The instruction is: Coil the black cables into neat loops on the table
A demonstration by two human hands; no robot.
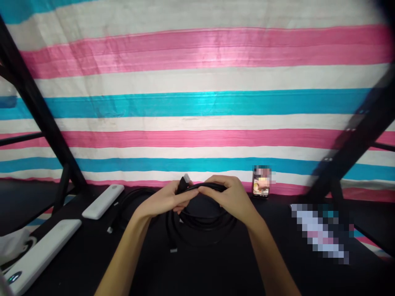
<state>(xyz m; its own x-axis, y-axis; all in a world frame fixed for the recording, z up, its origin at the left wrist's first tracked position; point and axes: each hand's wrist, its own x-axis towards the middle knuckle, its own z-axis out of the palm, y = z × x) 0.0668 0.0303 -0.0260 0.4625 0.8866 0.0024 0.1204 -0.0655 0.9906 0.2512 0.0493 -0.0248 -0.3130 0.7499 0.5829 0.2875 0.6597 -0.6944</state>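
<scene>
A black cable (203, 224) hangs in loops between my hands, above the black tabletop (197, 271). My left hand (168, 199) is closed on the cable near a connector (186, 178) that points up, its thumb lying along the strands. My right hand (230, 195) pinches the top of the same loops, fingers curled over them. The two thumbs almost meet at the middle. Below my left hand, another connector end (173, 249) dangles. Another coiled black cable (123, 205) lies left of my left hand, with its plug (110, 230) showing.
Two white power banks, one farther back (103, 201) and one nearer (43, 255), lie at the left beside a white charger (14, 246). A phone (261, 183) stands upright at the back. A blurred flat item (319, 234) lies right. Black frame bars and striped sheeting (197, 102) rise behind.
</scene>
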